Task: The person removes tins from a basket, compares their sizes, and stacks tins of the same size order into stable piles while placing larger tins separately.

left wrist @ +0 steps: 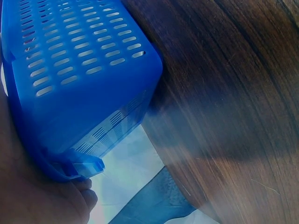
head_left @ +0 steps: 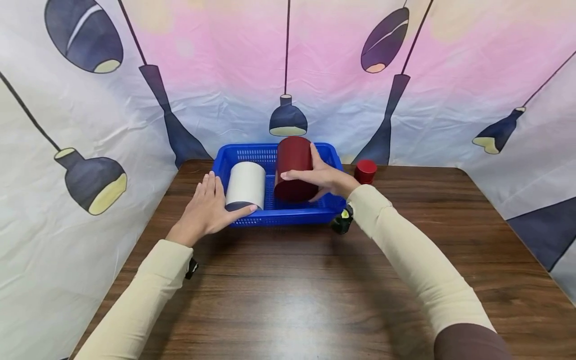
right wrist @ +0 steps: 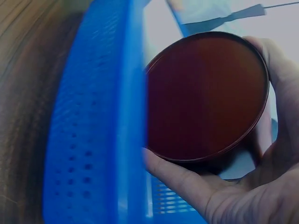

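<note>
A blue plastic basket (head_left: pixel 288 218) with slotted sides stands at the back of the table. My left hand (head_left: pixel 204 210) rests on its left front corner, fingers straight along the left side and thumb along the front rim. Inside, on the left, a white cylinder (head_left: pixel 246 182) lies on its side. My right hand (head_left: pixel 321 175) grips a dark red cylindrical canister (head_left: pixel 293 162), thumb and fingers around its right side. The canister is tilted in the right part of the basket, its round flat end (right wrist: pixel 210 98) facing the right wrist camera. Whether it touches the basket floor, I cannot tell.
A small bright red round container (head_left: pixel 366 171) sits on the brown wooden table (head_left: pixel 279 300), just right of the basket. Behind the table hangs a cloth (head_left: pixel 243 110) printed with lamps, close to the basket's back rim.
</note>
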A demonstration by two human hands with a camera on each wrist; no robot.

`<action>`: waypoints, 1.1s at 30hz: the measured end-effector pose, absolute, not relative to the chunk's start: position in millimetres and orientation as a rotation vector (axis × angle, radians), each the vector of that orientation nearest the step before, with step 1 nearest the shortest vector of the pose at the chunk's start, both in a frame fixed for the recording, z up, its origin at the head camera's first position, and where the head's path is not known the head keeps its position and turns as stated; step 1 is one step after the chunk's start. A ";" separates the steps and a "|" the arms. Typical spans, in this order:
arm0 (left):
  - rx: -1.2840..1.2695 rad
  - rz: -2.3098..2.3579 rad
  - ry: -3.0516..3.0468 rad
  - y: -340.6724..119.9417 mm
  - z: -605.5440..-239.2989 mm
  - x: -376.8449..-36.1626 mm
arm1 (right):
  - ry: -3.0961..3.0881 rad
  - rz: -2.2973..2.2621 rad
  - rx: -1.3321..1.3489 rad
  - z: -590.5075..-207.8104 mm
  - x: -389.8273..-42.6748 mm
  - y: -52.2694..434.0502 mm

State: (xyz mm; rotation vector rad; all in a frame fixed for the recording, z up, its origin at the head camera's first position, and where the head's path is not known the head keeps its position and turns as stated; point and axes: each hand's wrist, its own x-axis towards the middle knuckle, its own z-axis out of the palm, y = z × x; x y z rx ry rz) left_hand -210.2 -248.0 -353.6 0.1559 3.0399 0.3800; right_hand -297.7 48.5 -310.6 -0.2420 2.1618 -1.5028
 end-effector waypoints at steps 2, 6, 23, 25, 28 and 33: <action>0.156 0.376 3.037 -247.5 -353.6 -210.4 | 2.167 -1.534 -0.255 -302.4 -295.4 55.5; 0.163 0.376 3.037 -247.0 -353.6 -210.7 | 2.160 -1.581 -0.271 -286.1 -289.6 72.9; 0.159 0.389 3.044 -248.0 -355.1 -210.0 | 2.114 -1.717 -0.266 -273.8 -247.4 152.4; 0.160 0.388 3.051 -248.6 -355.8 -209.8 | 2.133 -1.704 -0.263 -276.9 -240.6 162.0; 0.165 0.385 3.055 -248.8 -356.0 -209.8 | 2.170 -1.670 -0.271 -283.0 -229.8 179.3; 0.170 0.386 3.057 -248.3 -354.8 -209.8 | 2.120 -1.719 -0.263 -294.0 -211.7 210.0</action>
